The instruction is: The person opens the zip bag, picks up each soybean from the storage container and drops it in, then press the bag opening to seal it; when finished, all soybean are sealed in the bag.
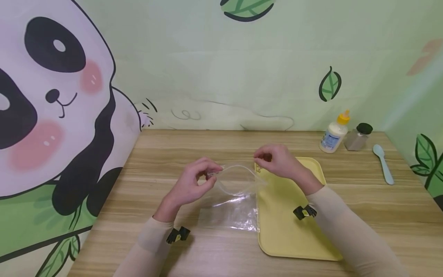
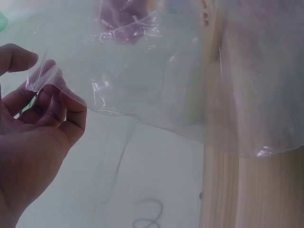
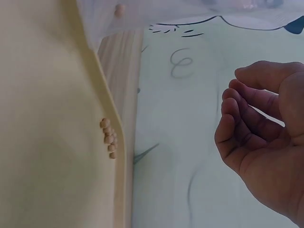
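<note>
My left hand [image 1: 194, 181] grips one top corner of a clear plastic zip bag [image 1: 230, 211], whose mouth gapes in an oval toward the right. In the left wrist view, the bag's film [image 2: 128, 85] bunches between the curled fingers. My right hand [image 1: 278, 161] hovers over the far left corner of a yellow tray [image 1: 287, 231]. Its fingers are loosely bent in the right wrist view, with nothing visible between them. Several small tan beads [image 3: 109, 138] lie inside the tray's corner. The bag's right side overlaps the tray's left rim.
At the back right stand a white glue bottle [image 1: 332, 136] with a yellow nozzle and a clear jar [image 1: 356, 140] with a black lid. A light blue spoon [image 1: 383, 165] lies to their right. Behind the wooden table [image 1: 155, 154] rises a panda-printed backdrop [image 1: 214, 77].
</note>
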`<state>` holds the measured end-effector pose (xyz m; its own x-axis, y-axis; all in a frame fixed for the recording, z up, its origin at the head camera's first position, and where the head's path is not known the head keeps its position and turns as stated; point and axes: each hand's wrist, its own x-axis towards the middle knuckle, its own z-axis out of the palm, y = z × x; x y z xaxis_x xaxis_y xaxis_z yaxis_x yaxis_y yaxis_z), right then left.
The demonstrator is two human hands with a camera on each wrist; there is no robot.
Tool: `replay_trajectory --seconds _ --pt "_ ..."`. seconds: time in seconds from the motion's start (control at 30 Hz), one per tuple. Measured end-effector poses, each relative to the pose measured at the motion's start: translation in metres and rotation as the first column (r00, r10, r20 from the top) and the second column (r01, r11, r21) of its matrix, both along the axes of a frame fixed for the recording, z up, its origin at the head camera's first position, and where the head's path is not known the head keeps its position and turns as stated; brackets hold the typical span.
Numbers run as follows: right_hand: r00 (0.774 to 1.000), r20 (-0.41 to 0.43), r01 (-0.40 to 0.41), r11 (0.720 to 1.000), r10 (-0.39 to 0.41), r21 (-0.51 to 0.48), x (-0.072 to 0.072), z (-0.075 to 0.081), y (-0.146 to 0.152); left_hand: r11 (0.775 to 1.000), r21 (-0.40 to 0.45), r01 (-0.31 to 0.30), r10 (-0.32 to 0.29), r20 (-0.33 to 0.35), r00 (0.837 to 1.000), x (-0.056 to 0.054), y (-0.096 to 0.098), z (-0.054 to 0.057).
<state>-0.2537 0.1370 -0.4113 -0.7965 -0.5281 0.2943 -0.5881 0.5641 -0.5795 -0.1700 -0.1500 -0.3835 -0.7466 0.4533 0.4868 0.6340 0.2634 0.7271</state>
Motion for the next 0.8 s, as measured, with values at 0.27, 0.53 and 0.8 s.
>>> replay_trajectory --seconds 0.27,0.53,0.8 --pt "0.998 0.049 0.045 0.998 -0.047 0.038 -0.01 -0.015 0.005 1.0 -0.002 -0.002 0.002 0.007 1.0 -0.001 -0.001 -0.001" --pt "0.996 0.056 0.072 0.996 -0.075 0.054 -0.018 -0.031 0.008 1.0 0.002 0.012 -0.012 0.0 1.0 -0.013 -0.006 -0.024" --pt "0.989 0.085 0.109 0.989 -0.118 0.099 -0.023 -0.043 0.011 1.0 0.007 0.022 -0.022 -0.006 1.0 -0.019 -0.008 -0.032"
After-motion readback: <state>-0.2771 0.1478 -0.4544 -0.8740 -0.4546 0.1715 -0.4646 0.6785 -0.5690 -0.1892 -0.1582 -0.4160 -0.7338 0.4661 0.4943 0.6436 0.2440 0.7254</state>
